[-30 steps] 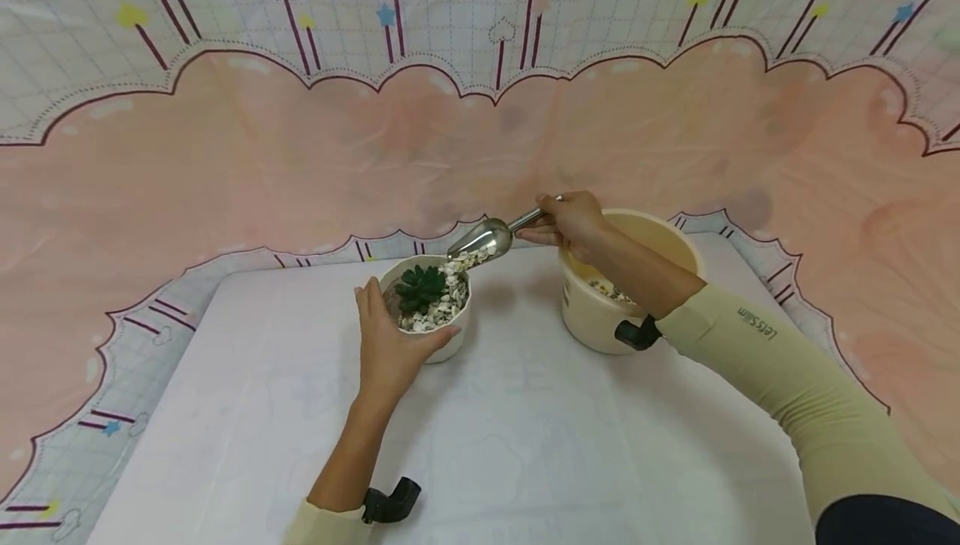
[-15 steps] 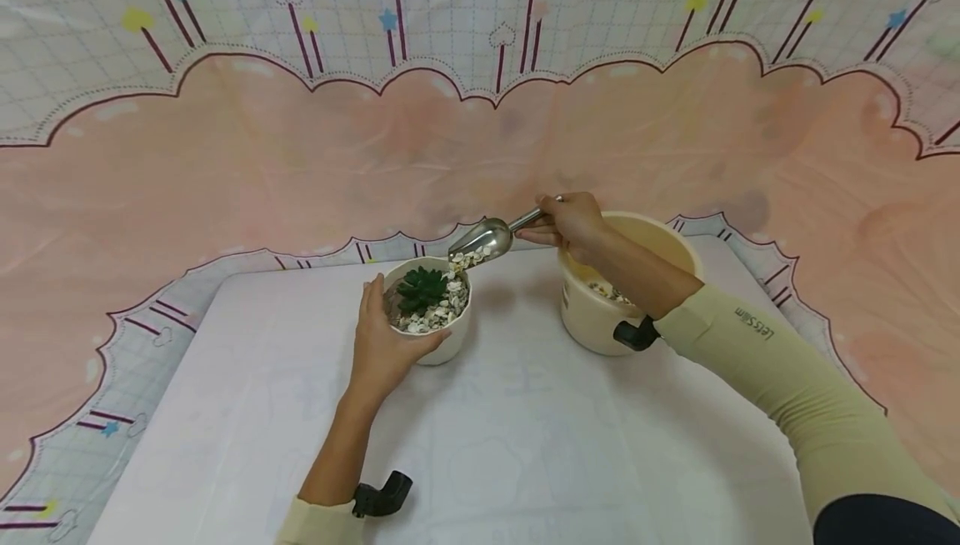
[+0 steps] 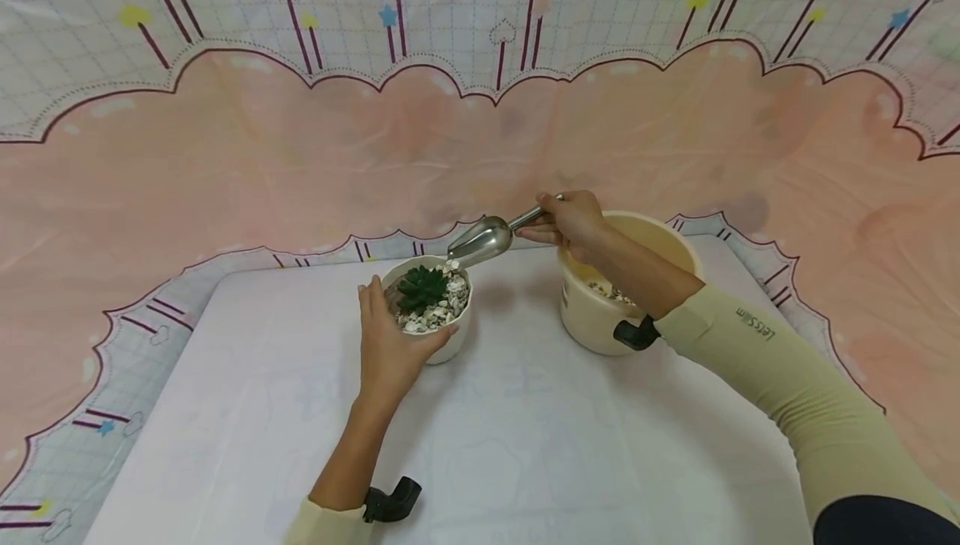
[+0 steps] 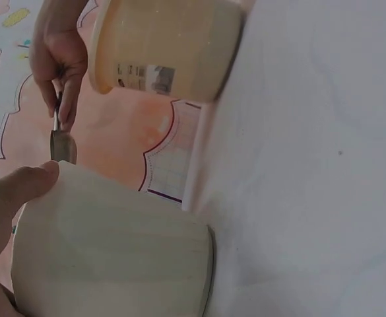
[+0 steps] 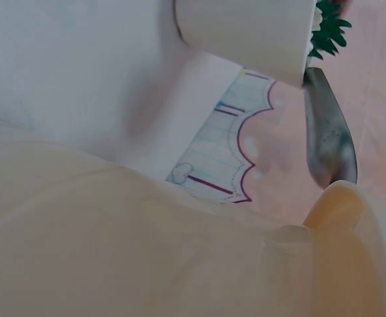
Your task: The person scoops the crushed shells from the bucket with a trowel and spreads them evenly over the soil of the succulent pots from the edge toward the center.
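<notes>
My left hand (image 3: 393,353) grips a small white flower pot (image 3: 454,342), the thumb along its near side and the fingers at the left rim. Inside the pot sit a dark green succulent (image 3: 422,289) and white pebbles (image 3: 452,305), heaped mostly on the right. With my right hand (image 3: 576,224) I hold a metal scoop (image 3: 483,239) by its handle, tilted down to the left, its tip right at the pot's far right rim. In the right wrist view the scoop (image 5: 330,135) slants from behind the bucket's rim toward the pot (image 5: 252,33); the hand is hidden there.
A cream bucket (image 3: 592,324) with some pebbles (image 3: 609,292) at its bottom stands right of the pot, beneath my right forearm. Both stand near the back of a white-covered table (image 3: 247,412). Behind the table hangs a pink patterned cloth (image 3: 322,162).
The pebbles at the scoop's mouth have slid out into the pot, where the heap on the right has grown. Both hands keep nearly the same places.
</notes>
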Demonstrator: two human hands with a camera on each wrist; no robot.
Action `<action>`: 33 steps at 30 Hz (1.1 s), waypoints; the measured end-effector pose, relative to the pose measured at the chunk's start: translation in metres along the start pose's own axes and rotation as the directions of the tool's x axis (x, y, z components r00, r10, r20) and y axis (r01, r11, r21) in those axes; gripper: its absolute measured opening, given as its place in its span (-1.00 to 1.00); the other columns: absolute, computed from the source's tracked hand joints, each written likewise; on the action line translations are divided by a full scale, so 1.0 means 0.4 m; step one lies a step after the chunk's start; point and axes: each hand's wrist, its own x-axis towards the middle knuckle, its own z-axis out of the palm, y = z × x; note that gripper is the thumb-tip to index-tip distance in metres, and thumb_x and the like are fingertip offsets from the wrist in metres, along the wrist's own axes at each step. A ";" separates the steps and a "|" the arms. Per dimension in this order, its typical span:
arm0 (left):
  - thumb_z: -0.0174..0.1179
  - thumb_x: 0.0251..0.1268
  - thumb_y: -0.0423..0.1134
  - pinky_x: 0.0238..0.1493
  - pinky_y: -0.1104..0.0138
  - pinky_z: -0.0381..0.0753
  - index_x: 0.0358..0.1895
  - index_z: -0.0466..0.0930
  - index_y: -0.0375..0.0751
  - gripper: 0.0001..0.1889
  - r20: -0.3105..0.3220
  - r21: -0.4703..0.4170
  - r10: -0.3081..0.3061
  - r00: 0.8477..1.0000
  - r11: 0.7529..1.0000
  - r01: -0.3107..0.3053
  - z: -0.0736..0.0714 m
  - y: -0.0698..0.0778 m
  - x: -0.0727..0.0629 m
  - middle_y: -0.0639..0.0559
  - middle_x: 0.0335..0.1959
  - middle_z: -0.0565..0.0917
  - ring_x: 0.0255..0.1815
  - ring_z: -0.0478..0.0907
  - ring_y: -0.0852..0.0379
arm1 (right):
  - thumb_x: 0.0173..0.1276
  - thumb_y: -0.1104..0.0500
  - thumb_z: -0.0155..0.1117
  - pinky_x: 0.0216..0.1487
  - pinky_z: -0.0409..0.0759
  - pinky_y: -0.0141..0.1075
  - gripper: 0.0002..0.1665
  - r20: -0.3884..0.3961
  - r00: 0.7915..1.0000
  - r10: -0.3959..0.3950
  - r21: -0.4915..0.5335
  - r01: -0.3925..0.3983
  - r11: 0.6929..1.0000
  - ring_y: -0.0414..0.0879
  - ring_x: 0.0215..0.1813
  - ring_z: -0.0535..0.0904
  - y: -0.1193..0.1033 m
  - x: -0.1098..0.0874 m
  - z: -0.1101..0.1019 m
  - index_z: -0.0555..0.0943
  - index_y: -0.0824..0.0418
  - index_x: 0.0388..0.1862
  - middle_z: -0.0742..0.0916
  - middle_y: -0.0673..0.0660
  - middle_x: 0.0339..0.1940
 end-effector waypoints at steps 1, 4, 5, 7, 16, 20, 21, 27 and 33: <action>0.72 -0.05 -0.06 0.53 -0.23 0.15 0.67 -0.13 -0.43 0.37 -0.007 0.006 0.005 1.000 1.000 -0.005 0.000 -0.003 0.001 -0.38 0.67 -0.02 0.71 -0.24 -0.32 | 0.74 0.18 0.02 -0.15 0.75 -0.27 -0.68 -0.001 1.000 0.002 0.002 -0.002 1.000 0.05 -0.37 0.83 0.000 0.000 0.001 0.44 0.49 0.09 0.77 0.37 -0.35; 0.72 -0.06 -0.07 0.55 -0.22 0.11 0.68 -0.11 -0.42 0.36 0.003 0.003 0.005 1.000 1.000 -0.005 -0.006 -0.012 0.004 -0.37 0.67 0.00 0.71 -0.22 -0.29 | 0.74 0.20 0.01 -0.15 0.75 -0.26 -0.70 0.000 1.000 0.005 0.000 -0.005 1.000 0.06 -0.37 0.83 0.002 0.001 0.003 0.44 0.49 0.08 0.77 0.37 -0.36; 0.71 -0.06 -0.07 0.54 -0.23 0.11 0.68 -0.10 -0.42 0.35 0.011 -0.002 0.005 1.000 1.000 -0.005 -0.009 -0.013 0.005 -0.37 0.67 0.00 0.71 -0.21 -0.29 | 0.74 0.20 0.01 -0.15 0.75 -0.26 -0.71 -0.002 1.000 0.004 -0.004 -0.004 1.000 0.05 -0.37 0.83 0.003 0.001 0.003 0.44 0.47 0.07 0.77 0.36 -0.36; 0.70 -0.04 -0.08 0.54 -0.24 0.11 0.68 -0.09 -0.42 0.34 0.030 -0.010 0.006 1.000 1.000 -0.005 -0.015 -0.015 0.008 -0.38 0.67 0.00 0.71 -0.20 -0.29 | 0.75 0.21 0.00 -0.15 0.74 -0.27 -0.74 -0.003 1.000 0.001 -0.010 -0.001 1.000 0.05 -0.37 0.83 0.004 0.002 0.004 0.43 0.46 0.05 0.78 0.35 -0.37; 0.68 0.00 -0.08 0.55 -0.25 0.07 0.68 -0.09 -0.40 0.31 0.069 -0.009 -0.003 0.998 1.000 0.003 -0.031 -0.012 0.013 -0.38 0.67 0.01 0.71 -0.18 -0.29 | 0.74 0.19 0.02 -0.17 0.75 -0.28 -0.71 0.009 1.000 -0.018 -0.009 0.018 1.000 0.01 -0.40 0.83 0.006 0.003 0.010 0.43 0.46 0.09 0.78 0.32 -0.38; 0.69 0.00 -0.10 0.56 -0.23 0.06 0.68 -0.10 -0.41 0.32 0.072 -0.009 -0.005 0.997 1.000 0.006 -0.031 -0.008 0.016 -0.38 0.68 -0.01 0.71 -0.19 -0.29 | 0.75 0.20 0.01 -0.16 0.75 -0.26 -0.71 0.019 0.999 -0.035 -0.005 0.036 0.999 0.01 -0.39 0.83 0.007 0.000 0.011 0.42 0.47 0.09 0.78 0.32 -0.37; 0.69 -0.01 -0.10 0.57 -0.23 0.06 0.68 -0.11 -0.41 0.32 0.073 -0.008 -0.006 0.997 1.000 0.007 -0.031 -0.007 0.016 -0.39 0.68 -0.02 0.71 -0.20 -0.29 | 0.75 0.20 0.01 -0.15 0.76 -0.25 -0.69 0.022 0.999 -0.044 -0.005 0.044 0.999 0.01 -0.39 0.83 0.008 0.000 0.011 0.42 0.50 0.11 0.78 0.32 -0.36; 0.69 0.00 -0.09 0.57 -0.21 0.05 0.69 -0.15 -0.41 0.34 0.080 -0.004 -0.010 0.997 1.000 0.010 -0.031 -0.007 0.019 -0.39 0.69 -0.06 0.71 -0.21 -0.30 | 0.73 0.21 0.03 -0.14 0.76 -0.23 -0.67 0.035 0.992 -0.120 -0.012 0.121 0.993 0.01 -0.38 0.82 0.014 -0.005 0.023 0.45 0.54 0.05 0.78 0.29 -0.39; 0.67 0.04 -0.07 0.56 -0.24 0.05 0.70 -0.19 -0.39 0.35 0.101 -0.002 -0.025 0.995 1.000 0.026 -0.032 -0.010 0.019 -0.41 0.69 -0.10 0.70 -0.21 -0.33 | 0.72 0.23 0.06 -0.17 0.77 -0.22 -0.75 0.036 0.983 -0.182 -0.013 0.183 0.983 0.00 -0.38 0.82 0.027 -0.008 0.037 0.48 0.44 -0.10 0.79 0.27 -0.42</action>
